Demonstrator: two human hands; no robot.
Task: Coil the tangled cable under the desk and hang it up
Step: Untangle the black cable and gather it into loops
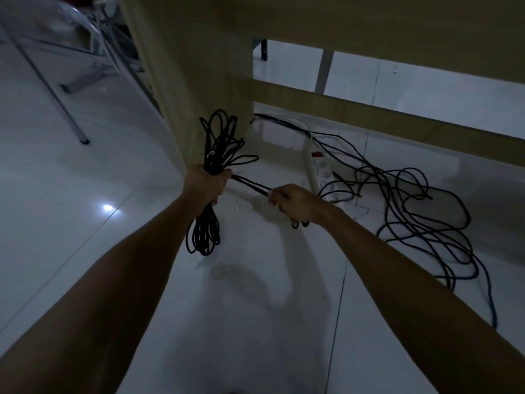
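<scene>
We judged that our left hand (pixel 206 185), fisted round the coiled loops (pixel 216 143), and our right hand (pixel 292 204), pinching the taut black cable (pixel 250 184), risked dragging the power strip (pixel 316 169) snagged in the right-hand tangle (pixel 420 211).

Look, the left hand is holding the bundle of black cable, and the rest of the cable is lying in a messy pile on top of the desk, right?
Not quite. The left hand does hold the cable bundle, but the head view shows the loose cable lying on the floor, not on the desk.

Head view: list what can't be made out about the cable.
- Loose cable: its far end is lost in the dim tangle on the floor.
- Coil: loop count unreadable, strands overlap inside the left hand.
- Right hand: its grip on the strand is hidden by the knuckles.
</scene>
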